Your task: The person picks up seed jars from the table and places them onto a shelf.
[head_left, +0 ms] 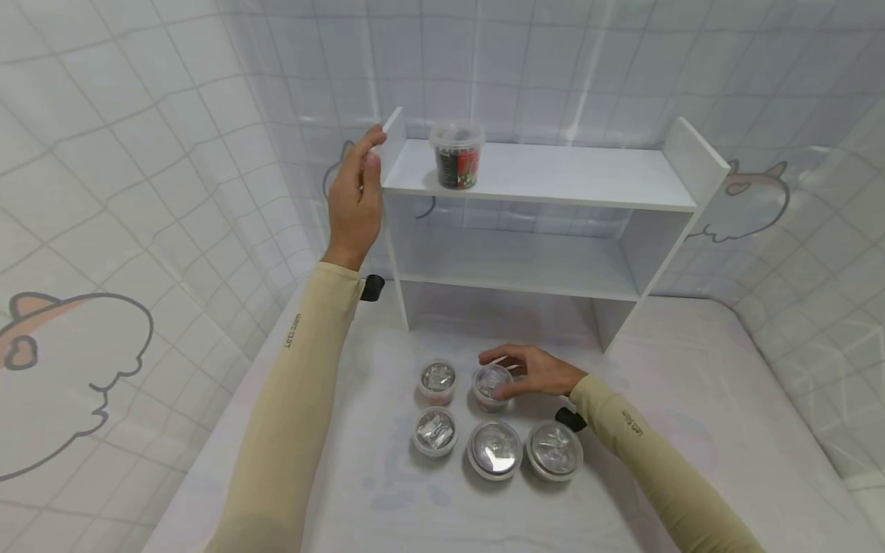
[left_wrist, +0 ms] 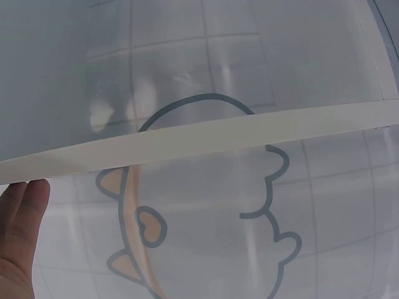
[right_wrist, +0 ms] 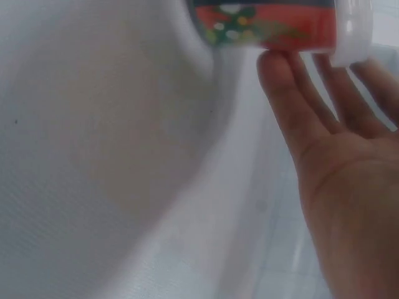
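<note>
My left hand (head_left: 356, 200) rests against the left side panel of a white shelf unit (head_left: 574, 175), with its fingers fairly straight. In the left wrist view, fingertips (left_wrist: 38, 190) meet the edge of a white board (left_wrist: 187, 144). Down on the table, my right hand (head_left: 535, 371) grips a small lidded plastic tub (head_left: 489, 382), thumb on the near side and fingers curled round the far side. The right wrist view shows that tub's red label (right_wrist: 299, 28) and pale lid rim (right_wrist: 354, 31), with the fingers (right_wrist: 277, 71) against it.
One tub (head_left: 458, 157) with a black and red label stands on the top shelf, at the left. Near the right hand are two small tubs (head_left: 439, 378) (head_left: 435, 432) and two wider ones (head_left: 495, 450) (head_left: 555, 452) on the white table (head_left: 373, 499). A tile-patterned curtain surrounds everything.
</note>
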`<state>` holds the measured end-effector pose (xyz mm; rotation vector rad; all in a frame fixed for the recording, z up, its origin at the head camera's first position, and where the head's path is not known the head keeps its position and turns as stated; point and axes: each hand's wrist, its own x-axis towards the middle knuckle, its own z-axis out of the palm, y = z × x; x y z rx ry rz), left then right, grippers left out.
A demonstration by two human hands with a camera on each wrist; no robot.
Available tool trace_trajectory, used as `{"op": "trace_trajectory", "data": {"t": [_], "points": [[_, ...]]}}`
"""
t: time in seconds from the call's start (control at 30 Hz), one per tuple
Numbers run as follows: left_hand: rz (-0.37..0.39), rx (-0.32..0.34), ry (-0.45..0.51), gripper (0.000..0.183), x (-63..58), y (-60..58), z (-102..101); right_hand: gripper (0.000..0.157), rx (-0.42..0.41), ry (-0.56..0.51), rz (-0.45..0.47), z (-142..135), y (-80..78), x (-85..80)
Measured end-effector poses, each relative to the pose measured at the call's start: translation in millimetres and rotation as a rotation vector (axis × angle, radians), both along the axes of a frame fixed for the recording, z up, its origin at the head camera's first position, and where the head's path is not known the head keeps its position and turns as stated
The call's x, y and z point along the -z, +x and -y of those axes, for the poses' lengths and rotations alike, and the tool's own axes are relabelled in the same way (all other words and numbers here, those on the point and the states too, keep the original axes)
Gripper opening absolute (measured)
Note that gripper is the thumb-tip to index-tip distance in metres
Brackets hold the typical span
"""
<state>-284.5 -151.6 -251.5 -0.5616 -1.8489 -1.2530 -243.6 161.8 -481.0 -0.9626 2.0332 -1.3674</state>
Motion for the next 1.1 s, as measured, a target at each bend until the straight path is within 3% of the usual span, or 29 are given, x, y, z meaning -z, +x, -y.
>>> {"op": "trace_trajectory", "data": {"t": [0.23,0.53,0.87,1.1], "points": [[-0.002,0.0,0.0,0.033,-0.2,-0.3,0,0.064,-0.022,0.011,-0.003,-2,2.8,-3.1],[-0.001,0.007,0.005,0.032,-1.6,1.5,-1,0.076,-0.041,0.033,0.002,-4,4.0,-0.5],[0.009,-0.037,-0.019,0.034,14.3,-27.4,11,0.077,-0.035,-0.002,0.012,-3,5.7,0.3],[0.008,-0.037,-0.025,0.034,16.3,-29.4,13,0.076,-0.006,-0.003,0.005,-4,6.8,-1.3]]}}
